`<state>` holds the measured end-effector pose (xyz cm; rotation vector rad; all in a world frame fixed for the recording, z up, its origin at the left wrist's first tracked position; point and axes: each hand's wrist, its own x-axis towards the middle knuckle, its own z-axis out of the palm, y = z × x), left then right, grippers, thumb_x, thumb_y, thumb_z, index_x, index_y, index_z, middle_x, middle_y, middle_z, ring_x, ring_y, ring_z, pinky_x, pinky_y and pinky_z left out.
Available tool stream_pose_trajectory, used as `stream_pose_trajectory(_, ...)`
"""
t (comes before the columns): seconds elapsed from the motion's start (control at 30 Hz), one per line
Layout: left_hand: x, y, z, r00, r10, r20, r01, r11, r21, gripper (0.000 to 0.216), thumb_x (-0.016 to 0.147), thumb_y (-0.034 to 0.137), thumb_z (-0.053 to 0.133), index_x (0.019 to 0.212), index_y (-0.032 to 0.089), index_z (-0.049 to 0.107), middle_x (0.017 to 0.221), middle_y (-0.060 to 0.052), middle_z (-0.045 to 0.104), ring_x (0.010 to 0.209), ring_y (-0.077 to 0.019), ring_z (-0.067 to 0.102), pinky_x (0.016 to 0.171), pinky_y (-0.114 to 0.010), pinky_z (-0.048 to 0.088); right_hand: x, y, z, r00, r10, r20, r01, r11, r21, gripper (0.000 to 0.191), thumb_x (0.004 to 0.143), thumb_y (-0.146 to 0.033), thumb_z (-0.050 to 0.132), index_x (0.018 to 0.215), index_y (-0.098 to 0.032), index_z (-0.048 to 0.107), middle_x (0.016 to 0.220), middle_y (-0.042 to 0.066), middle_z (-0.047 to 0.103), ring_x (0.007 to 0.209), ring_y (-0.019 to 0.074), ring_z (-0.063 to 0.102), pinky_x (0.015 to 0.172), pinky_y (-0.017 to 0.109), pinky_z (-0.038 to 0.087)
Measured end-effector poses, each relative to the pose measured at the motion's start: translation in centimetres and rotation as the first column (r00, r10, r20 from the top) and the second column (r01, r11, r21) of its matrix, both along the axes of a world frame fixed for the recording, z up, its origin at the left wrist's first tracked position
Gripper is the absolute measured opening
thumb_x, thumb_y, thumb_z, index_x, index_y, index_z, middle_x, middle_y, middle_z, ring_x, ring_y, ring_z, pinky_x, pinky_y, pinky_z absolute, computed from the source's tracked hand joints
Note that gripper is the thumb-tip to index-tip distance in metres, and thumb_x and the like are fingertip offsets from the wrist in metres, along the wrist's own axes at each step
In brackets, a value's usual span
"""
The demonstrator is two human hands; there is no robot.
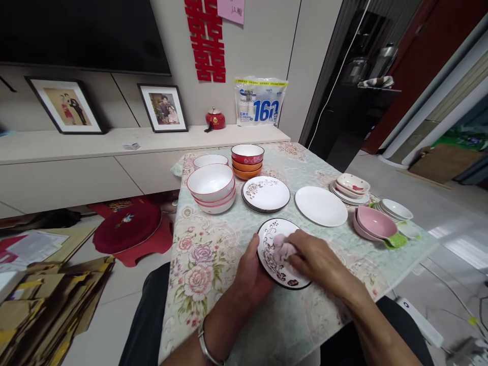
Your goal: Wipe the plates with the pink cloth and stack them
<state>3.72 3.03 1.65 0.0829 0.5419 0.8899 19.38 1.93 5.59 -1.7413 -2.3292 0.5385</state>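
My left hand [251, 274] grips the left rim of a white plate [266, 239] with a brown floral pattern and dark edge, holding it tilted above the table. Pinched in my right hand [314, 254] is a crumpled pale pink cloth [282, 250], pressed against the plate's face. Just beyond lies a stack of matching plates [267, 194]. A plain white oval plate [321, 205] rests to the right of that stack. The fingers of my left hand beneath the plate are hidden.
Red-rimmed white bowls [211, 183] and a stack of red and orange bowls [247, 161] stand at the back left of the flowered tablecloth [206, 274]. Pink bowls [375, 222] and small dishes [353, 184] sit on the right. A red stool [129, 229] is left of the table.
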Motion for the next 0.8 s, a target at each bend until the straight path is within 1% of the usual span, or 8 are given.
stream_pose_trajectory(0.13,-0.2,-0.1,0.1,0.999,-0.039,-0.009,0.039,0.999,-0.021,0.049,0.095,0.037,0.048,0.130,0.005,0.059,0.116,-0.019,0.072,0.110,-0.0329,0.067,0.100,-0.047,0.048,-1.0,-0.6,0.3,0.952,0.210,-0.223,-0.222,0.975,-0.027,0.030,0.084,-0.007,0.056,0.105,-0.024,0.068,0.097,0.001,0.061,0.087,0.0155,0.058,0.075,0.025,0.040)
stream_pose_trajectory(0.23,-0.2,-0.2,-0.2,0.998,0.024,-0.054,-0.025,1.000,-0.011,0.049,0.092,0.025,0.055,0.138,0.012,0.053,0.120,-0.016,0.072,0.106,-0.0300,0.069,0.099,-0.046,0.049,0.6,-0.6,0.2,0.911,0.272,-0.310,-0.320,0.940,-0.117,0.033,0.082,-0.007,0.058,0.104,-0.027,0.071,0.097,-0.001,0.064,0.091,0.0154,0.060,0.080,0.024,0.043)
stream_pose_trajectory(0.3,0.0,-0.3,-0.4,0.996,0.058,-0.074,-0.056,0.998,0.034,0.055,0.088,0.018,0.058,0.142,0.016,0.049,0.121,-0.014,0.072,0.106,-0.0292,0.069,0.099,-0.046,0.049,2.2,-0.5,0.2,0.916,0.266,-0.301,-0.324,0.932,-0.164,0.038,0.078,-0.004,0.058,0.104,-0.029,0.073,0.098,-0.002,0.066,0.094,0.0161,0.061,0.083,0.025,0.043)
stream_pose_trajectory(0.4,0.1,-0.5,-0.6,0.992,0.073,-0.103,-0.065,0.995,0.076,0.060,0.086,0.013,0.059,0.144,0.018,0.046,0.121,-0.014,0.072,0.109,-0.0292,0.069,0.099,-0.046,0.049,4.1,-0.4,0.0,0.978,0.142,-0.152,-0.168,0.971,-0.169,0.043,0.072,-0.002,0.054,0.101,-0.028,0.073,0.096,0.000,0.067,0.092,0.0174,0.061,0.081,0.026,0.041)
stream_pose_trajectory(0.47,0.1,-0.6,-0.5,0.987,0.078,-0.137,-0.068,0.995,0.073,0.059,0.086,0.013,0.059,0.144,0.016,0.047,0.119,-0.014,0.073,0.109,-0.0294,0.069,0.099,-0.046,0.050,4.6,-0.1,-0.2,1.000,-0.001,0.002,0.001,0.992,-0.123,0.035,0.073,-0.004,0.052,0.095,-0.024,0.071,0.091,0.002,0.064,0.084,0.0176,0.059,0.074,0.027,0.038)
stream_pose_trajectory(0.6,0.2,-0.7,-0.1,0.976,0.092,-0.199,-0.080,0.995,0.065,0.055,0.085,0.013,0.061,0.139,0.013,0.053,0.114,-0.015,0.075,0.108,-0.0303,0.069,0.099,-0.045,0.051,3.6,0.7,-1.2,0.949,-0.241,0.203,0.236,0.970,0.051,0.022,0.083,-0.011,0.049,0.095,-0.017,0.066,0.090,0.006,0.058,0.073,0.0165,0.053,0.063,0.027,0.030)
stream_pose_trajectory(0.7,0.0,-0.6,0.0,0.968,0.106,-0.226,-0.097,0.994,0.054,0.053,0.083,0.012,0.061,0.136,0.014,0.056,0.111,-0.014,0.076,0.108,-0.0298,0.070,0.100,-0.045,0.051,2.9,1.3,-2.0,0.911,-0.356,0.208,0.319,0.928,0.193,0.019,0.089,-0.017,0.047,0.099,-0.016,0.063,0.094,0.008,0.057,0.073,0.0173,0.052,0.061,0.028,0.026)
stream_pose_trajectory(0.8,-0.2,-0.5,-0.1,0.963,0.117,-0.243,-0.112,0.993,0.033,0.049,0.085,0.014,0.060,0.134,0.012,0.058,0.108,-0.015,0.077,0.105,-0.0294,0.071,0.099,-0.045,0.052,3.4,1.8,-2.6,0.901,-0.426,0.077,0.395,0.882,0.257,0.015,0.091,-0.022,0.045,0.093,-0.016,0.059,0.091,0.008,0.058,0.074,0.0185,0.052,0.063,0.029,0.028)
